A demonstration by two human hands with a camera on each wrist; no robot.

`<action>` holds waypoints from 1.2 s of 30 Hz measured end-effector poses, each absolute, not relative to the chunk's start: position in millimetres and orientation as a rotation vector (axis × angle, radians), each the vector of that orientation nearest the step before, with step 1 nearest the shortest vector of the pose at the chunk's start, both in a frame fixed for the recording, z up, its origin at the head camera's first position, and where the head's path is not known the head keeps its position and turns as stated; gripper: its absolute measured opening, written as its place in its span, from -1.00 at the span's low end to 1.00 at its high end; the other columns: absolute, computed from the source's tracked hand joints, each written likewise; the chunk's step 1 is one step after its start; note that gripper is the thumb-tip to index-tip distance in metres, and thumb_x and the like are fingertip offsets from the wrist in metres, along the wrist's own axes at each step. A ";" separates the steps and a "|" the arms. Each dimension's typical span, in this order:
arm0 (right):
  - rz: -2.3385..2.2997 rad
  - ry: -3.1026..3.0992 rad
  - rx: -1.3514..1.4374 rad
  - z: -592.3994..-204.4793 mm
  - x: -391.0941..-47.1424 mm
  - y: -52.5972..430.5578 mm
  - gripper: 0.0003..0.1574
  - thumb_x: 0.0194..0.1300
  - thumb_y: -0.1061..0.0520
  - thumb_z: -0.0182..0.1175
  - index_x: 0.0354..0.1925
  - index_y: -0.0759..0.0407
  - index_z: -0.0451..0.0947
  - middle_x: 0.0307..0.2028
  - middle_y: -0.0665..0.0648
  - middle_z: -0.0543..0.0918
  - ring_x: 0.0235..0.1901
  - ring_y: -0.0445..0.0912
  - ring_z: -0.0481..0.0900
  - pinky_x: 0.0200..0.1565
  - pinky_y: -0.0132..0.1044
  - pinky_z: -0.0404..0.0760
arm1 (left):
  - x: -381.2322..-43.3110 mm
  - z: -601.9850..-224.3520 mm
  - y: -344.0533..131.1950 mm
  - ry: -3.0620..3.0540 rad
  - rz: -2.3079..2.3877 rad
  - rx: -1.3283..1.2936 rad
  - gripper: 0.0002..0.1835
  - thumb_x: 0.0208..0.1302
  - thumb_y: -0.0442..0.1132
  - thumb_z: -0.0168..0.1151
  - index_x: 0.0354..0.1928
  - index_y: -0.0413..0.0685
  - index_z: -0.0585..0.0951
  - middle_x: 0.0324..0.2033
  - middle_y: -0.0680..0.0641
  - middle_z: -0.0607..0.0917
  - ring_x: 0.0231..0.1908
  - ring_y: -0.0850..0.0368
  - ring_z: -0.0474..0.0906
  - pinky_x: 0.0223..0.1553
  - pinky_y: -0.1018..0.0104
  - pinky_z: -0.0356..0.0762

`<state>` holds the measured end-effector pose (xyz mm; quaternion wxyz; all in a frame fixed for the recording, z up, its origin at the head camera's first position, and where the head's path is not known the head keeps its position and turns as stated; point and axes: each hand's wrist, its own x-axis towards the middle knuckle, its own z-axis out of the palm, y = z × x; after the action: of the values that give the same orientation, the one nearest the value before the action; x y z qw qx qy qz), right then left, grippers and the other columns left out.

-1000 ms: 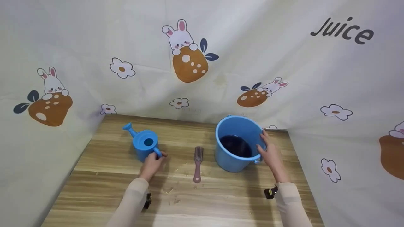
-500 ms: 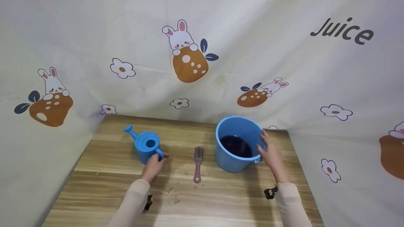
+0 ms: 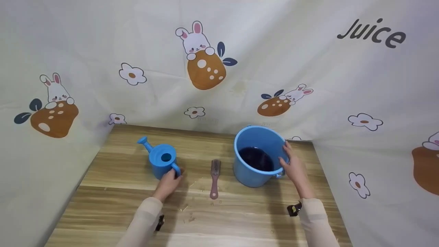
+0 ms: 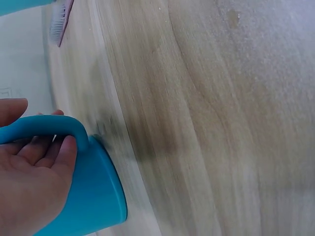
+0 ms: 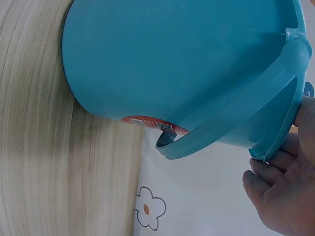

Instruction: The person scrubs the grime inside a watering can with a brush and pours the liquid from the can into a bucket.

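Note:
At the left of the head view, a blue watering can stands upright, its spout pointing to the back left. My left hand grips its loop handle; in the left wrist view the fingers pass through the loop, with the thumb on the other side. A larger blue bucket stands to the right, holding dark liquid. My right hand holds the bucket's right rim, with the thumb over the edge. The bucket's carrying handle hangs down along its outer side in the right wrist view.
A mauve hairbrush lies bristles up between the can and the bucket. Small wet spots dot the wooden table. A pale printed cloth hangs behind and on both sides, close behind the bucket.
The watering can has shifted a little to the right and nearer to me, with my left hand staying on its handle. Bucket, hairbrush and right hand keep their places.

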<state>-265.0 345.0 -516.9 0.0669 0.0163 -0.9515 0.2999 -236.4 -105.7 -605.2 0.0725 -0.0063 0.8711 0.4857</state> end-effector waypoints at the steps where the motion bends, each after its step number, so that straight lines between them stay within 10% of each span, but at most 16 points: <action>1: 0.908 -2.871 0.049 -516.6 -265.0 345.1 -0.28 0.39 0.13 0.14 0.41 0.35 0.24 0.52 0.26 0.13 0.42 0.27 0.25 0.28 0.17 0.38 | -235.7 -604.8 -105.6 2.617 1.452 -0.028 -0.59 0.43 -0.34 0.07 0.26 -0.35 0.43 0.25 -0.37 0.53 0.30 -0.29 0.43 0.31 -0.17 0.35; 36: 0.873 -2.830 0.080 -518.3 -264.6 343.6 -0.29 0.34 0.17 0.18 0.37 0.41 0.28 0.49 0.30 0.19 0.39 0.30 0.29 0.23 0.18 0.41 | -225.8 -587.8 -108.3 2.750 1.061 -0.073 -0.46 0.40 -0.23 0.13 0.32 -0.40 0.36 0.26 -0.45 0.47 0.27 -0.34 0.44 0.24 -0.21 0.41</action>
<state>-264.6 343.6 -518.3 0.0893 0.0269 -0.9514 0.2933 -225.8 -108.3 -587.8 0.0962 -0.0248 0.9284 0.3582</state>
